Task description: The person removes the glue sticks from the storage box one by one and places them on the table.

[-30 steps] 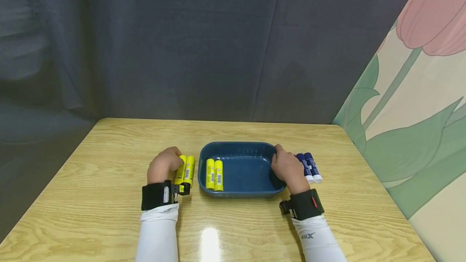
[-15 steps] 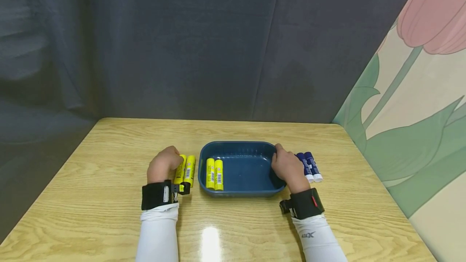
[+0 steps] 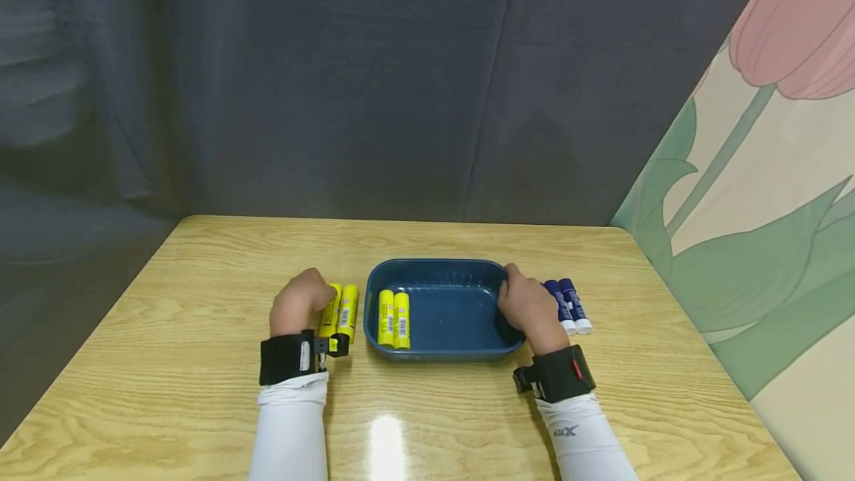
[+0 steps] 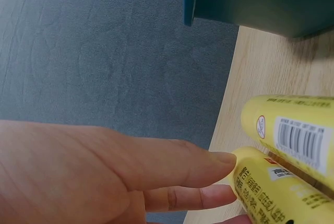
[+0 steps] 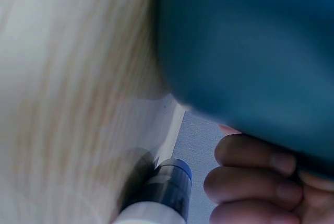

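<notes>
Beside the blue plastic bin (image 3: 444, 355), my left hand (image 3: 299, 301) touches the end of the left one of two yellow glue sticks (image 3: 348, 312) lying on the table. In the left wrist view, the thumb (image 4: 180, 162) and fingers reach out nearly straight to that glue stick (image 4: 263, 187). My right hand (image 3: 528, 306) grips the bin's right rim, its fingers (image 5: 253, 185) curled at the wall in the right wrist view. Inside the bin, two more yellow glue sticks (image 3: 393, 320) lie side by side against the left end.
Right of my right hand lie two dark blue glue sticks with white ends (image 3: 574, 307), one partly hidden by the hand. The wooden table (image 3: 187, 362) meets a dark curtain (image 3: 347, 95) at the back. A wall with painted tulips (image 3: 755, 266) stands on the right.
</notes>
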`<move>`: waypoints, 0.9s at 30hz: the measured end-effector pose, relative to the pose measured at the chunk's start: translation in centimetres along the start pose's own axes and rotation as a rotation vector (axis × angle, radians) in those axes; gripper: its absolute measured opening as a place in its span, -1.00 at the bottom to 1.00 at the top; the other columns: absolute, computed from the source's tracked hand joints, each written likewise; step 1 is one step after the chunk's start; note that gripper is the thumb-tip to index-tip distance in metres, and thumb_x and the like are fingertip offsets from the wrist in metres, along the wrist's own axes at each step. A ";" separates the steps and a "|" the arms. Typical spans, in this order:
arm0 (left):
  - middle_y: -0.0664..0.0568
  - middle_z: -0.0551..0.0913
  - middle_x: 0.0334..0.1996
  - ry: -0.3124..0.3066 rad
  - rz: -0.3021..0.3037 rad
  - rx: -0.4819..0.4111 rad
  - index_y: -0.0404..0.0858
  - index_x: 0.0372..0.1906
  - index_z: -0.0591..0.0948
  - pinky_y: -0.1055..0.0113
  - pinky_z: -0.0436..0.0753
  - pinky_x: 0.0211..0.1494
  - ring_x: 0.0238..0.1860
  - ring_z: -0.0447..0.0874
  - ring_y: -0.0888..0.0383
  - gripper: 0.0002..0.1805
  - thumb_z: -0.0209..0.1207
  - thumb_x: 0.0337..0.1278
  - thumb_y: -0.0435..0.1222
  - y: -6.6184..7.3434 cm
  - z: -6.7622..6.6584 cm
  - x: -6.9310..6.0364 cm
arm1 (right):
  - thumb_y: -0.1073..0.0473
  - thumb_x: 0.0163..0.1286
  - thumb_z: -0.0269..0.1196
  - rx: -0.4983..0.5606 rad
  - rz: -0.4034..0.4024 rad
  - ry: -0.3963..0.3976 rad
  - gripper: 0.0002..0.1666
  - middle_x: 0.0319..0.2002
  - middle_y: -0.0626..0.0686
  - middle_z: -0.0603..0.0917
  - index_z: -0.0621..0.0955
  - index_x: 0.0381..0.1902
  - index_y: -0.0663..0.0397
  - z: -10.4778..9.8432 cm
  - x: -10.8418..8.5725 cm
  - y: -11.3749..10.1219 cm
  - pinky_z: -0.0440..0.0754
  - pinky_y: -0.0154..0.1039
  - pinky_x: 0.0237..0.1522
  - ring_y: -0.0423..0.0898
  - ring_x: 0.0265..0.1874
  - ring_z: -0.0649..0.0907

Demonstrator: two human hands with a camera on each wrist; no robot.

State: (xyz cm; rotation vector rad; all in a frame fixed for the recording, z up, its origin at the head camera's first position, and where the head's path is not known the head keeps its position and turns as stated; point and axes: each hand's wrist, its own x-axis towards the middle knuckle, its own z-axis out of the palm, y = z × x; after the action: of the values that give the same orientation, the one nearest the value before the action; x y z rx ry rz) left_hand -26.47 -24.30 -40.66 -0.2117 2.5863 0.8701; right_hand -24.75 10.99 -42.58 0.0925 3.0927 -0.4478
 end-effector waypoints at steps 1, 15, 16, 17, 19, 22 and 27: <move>-0.26 0.56 -0.14 0.000 -0.001 0.002 -0.59 0.13 0.50 0.07 0.54 -0.08 -0.17 0.50 -0.10 -0.58 -0.02 0.38 -0.32 0.0 0.0 0.0 | 0.14 0.57 -0.06 0.000 0.001 0.000 -0.46 -0.04 0.42 0.65 0.33 0.39 0.29 0.0 0.0 0.0 0.62 0.10 -0.36 0.16 -0.33 0.66; -0.35 0.55 -0.03 0.065 0.060 0.001 -0.54 0.11 0.42 -0.03 0.55 0.00 -0.09 0.52 -0.14 -0.55 -0.03 0.41 -0.20 1.0 -0.8 -1.6 | 0.13 0.57 -0.06 0.003 0.000 0.006 -0.46 0.00 0.43 0.64 0.34 0.39 0.29 0.0 0.1 0.0 0.64 0.16 -0.29 0.20 -0.25 0.68; -0.35 0.54 0.00 0.073 0.067 0.002 -0.53 0.11 0.41 -0.04 0.55 0.00 -0.08 0.52 -0.14 -0.55 -0.03 0.41 -0.19 1.3 -0.9 -1.7 | 0.13 0.57 -0.06 0.002 0.000 0.007 -0.46 0.00 0.43 0.64 0.34 0.39 0.29 0.0 0.1 0.0 0.64 0.17 -0.28 0.21 -0.24 0.68; -0.36 0.54 0.01 0.081 0.072 0.005 -0.52 0.12 0.40 -0.04 0.55 0.00 -0.08 0.53 -0.14 -0.55 -0.03 0.40 -0.18 1.5 -0.8 -1.9 | 0.12 0.57 -0.06 0.001 0.003 0.007 -0.45 0.01 0.43 0.64 0.34 0.40 0.28 0.0 0.1 0.0 0.64 0.17 -0.28 0.22 -0.23 0.68; -0.35 0.55 0.00 0.093 0.089 0.021 -0.51 0.12 0.40 -0.03 0.55 -0.01 -0.09 0.54 -0.14 -0.55 -0.02 0.41 -0.18 2.1 -0.8 -2.3 | 0.13 0.57 -0.06 0.000 0.004 0.006 -0.45 0.01 0.44 0.63 0.34 0.40 0.28 0.0 0.1 0.0 0.64 0.18 -0.27 0.23 -0.22 0.68; -0.33 0.57 -0.02 0.114 0.119 0.056 -0.50 0.14 0.40 -0.03 0.56 -0.04 -0.13 0.56 -0.11 -0.54 -0.01 0.42 -0.17 3.3 -0.5 -2.8 | 0.13 0.57 -0.07 -0.001 0.011 0.002 -0.45 0.04 0.44 0.62 0.33 0.41 0.28 0.1 0.1 0.1 0.64 0.20 -0.25 0.25 -0.19 0.68; -0.24 0.62 -0.10 0.147 0.161 0.110 -0.45 0.18 0.42 0.05 0.56 -0.17 -0.23 0.60 -0.05 -0.53 0.03 0.43 -0.15 5.5 0.5 -3.5 | 0.13 0.57 -0.07 0.000 0.019 0.001 -0.45 0.06 0.44 0.61 0.33 0.41 0.27 0.2 0.1 0.1 0.63 0.23 -0.20 0.27 -0.13 0.68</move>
State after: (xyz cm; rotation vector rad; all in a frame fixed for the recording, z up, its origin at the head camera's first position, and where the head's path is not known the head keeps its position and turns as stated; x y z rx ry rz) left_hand -24.56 -19.52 -36.54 -0.0372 2.8100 0.7900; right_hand -24.85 11.00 -42.76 0.1220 3.0897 -0.4474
